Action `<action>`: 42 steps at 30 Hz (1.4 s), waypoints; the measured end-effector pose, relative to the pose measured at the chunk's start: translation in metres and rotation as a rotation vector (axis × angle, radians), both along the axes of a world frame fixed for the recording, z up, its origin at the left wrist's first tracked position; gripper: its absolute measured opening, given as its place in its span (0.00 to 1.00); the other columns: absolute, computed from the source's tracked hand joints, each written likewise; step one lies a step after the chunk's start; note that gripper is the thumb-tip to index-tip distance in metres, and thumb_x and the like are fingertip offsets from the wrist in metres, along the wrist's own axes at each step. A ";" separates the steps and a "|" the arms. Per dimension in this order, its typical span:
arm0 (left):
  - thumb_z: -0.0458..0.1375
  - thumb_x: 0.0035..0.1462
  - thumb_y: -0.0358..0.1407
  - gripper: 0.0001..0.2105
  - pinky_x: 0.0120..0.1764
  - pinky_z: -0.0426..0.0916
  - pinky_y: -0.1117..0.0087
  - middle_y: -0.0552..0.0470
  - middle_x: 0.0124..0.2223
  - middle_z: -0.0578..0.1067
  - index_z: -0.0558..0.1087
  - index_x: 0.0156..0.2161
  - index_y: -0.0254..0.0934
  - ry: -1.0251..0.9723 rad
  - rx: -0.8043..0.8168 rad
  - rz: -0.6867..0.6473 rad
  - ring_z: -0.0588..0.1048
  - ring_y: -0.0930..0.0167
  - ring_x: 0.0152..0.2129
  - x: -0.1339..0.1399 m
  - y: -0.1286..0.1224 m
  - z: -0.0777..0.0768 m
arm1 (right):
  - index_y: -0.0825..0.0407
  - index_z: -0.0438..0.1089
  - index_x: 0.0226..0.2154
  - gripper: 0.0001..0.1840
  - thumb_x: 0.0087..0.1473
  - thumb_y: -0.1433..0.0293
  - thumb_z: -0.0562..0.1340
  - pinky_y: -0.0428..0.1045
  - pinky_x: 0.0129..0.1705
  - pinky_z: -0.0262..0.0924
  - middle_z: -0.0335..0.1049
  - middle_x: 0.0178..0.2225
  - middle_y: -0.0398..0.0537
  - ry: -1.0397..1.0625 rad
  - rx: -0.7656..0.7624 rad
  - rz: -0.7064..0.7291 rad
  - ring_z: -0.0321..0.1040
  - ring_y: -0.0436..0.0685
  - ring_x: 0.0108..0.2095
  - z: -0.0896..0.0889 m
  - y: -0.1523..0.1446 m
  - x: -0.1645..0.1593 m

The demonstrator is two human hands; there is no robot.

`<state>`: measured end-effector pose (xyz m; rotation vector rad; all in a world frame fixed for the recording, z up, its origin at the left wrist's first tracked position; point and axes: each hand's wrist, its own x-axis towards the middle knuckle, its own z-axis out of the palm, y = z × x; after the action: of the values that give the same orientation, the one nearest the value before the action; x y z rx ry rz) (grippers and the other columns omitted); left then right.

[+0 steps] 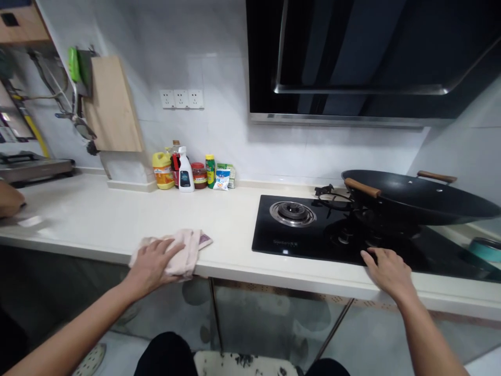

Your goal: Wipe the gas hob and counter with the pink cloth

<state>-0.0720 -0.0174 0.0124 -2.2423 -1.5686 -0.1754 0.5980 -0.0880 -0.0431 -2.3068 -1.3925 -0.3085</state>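
Observation:
My left hand [154,261] lies over a folded pale pink cloth [190,253], its fingers pressing it against the front edge of the white countertop [230,230]. Part of the cloth is hidden beneath my palm, and a purplish corner sticks out to the right. My right hand [389,271] rests on the front edge of the black glass gas stove [305,245], thumb and fingers apart and slightly bent, with nothing in it. Just beyond it are the stove's control knobs [344,237]. The bare left burner [293,211] sits between the two hands, further back.
A large black wok [422,196] with wooden handles sits on the stove's right side. Along the wall stand a yellow jug [163,171], a white spray bottle [185,169] and several condiments. A range hood [352,62] overhangs the stove. A cutting board [113,104] hangs at left.

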 end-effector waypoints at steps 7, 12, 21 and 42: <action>0.65 0.51 0.42 0.27 0.53 0.57 0.45 0.42 0.62 0.70 0.72 0.58 0.49 -0.096 0.122 -0.285 0.65 0.46 0.56 0.167 -0.035 -0.033 | 0.53 0.70 0.54 0.33 0.63 0.50 0.44 0.66 0.58 0.54 0.64 0.56 0.62 0.008 -0.012 -0.005 0.60 0.71 0.57 0.012 -0.006 -0.013; 0.55 0.64 0.40 0.16 0.49 0.59 0.47 0.44 0.58 0.72 0.72 0.56 0.52 -0.177 0.269 -0.491 0.68 0.53 0.53 0.273 -0.046 -0.057 | 0.52 0.70 0.54 0.34 0.63 0.49 0.44 0.67 0.58 0.55 0.64 0.55 0.61 -0.024 -0.019 -0.012 0.61 0.72 0.57 0.007 -0.003 -0.012; 0.47 0.67 0.37 0.19 0.46 0.58 0.51 0.40 0.55 0.72 0.67 0.60 0.45 -0.052 0.230 -0.827 0.69 0.54 0.47 0.420 -0.077 -0.035 | 0.47 0.72 0.51 0.36 0.59 0.44 0.43 0.68 0.55 0.59 0.68 0.53 0.59 0.017 -0.024 -0.014 0.65 0.74 0.54 -0.016 0.008 0.025; 0.60 0.60 0.44 0.20 0.59 0.60 0.50 0.41 0.61 0.71 0.72 0.57 0.47 -0.218 0.292 -0.516 0.67 0.54 0.59 0.078 -0.001 -0.047 | 0.48 0.73 0.52 0.32 0.57 0.48 0.49 0.66 0.53 0.61 0.69 0.55 0.59 0.022 0.011 -0.052 0.66 0.73 0.54 -0.022 0.018 0.028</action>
<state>0.0064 -0.0184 -0.0347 -2.3932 -0.9419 -0.7612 0.6263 -0.0704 -0.0646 -2.3335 -1.3192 -0.3045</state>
